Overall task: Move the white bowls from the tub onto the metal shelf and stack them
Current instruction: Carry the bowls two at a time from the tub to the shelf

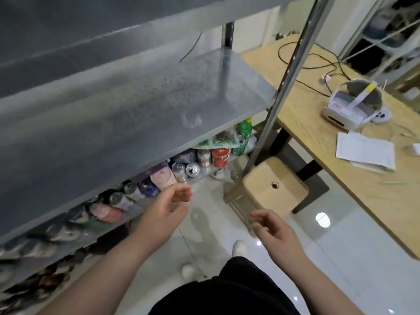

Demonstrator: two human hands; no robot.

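Note:
A grey metal shelf (127, 114) fills the left and middle of the head view, its surface bare and blurred. No white bowl and no tub are in view. My left hand (166, 205) hovers in front of the shelf's front edge, palm turned inward, fingers apart and holding nothing. My right hand (272, 228) hangs lower and to the right, over the floor, fingers loosely curled and apart, also with nothing in it.
Under the shelf a lower tier holds several drink cans (186, 169) and snack packets. A wooden stool (270, 189) stands to the right by the shelf's upright post (284, 83). A wooden desk (354, 142) carries a small printer, papers and cables. White glossy floor tiles lie below.

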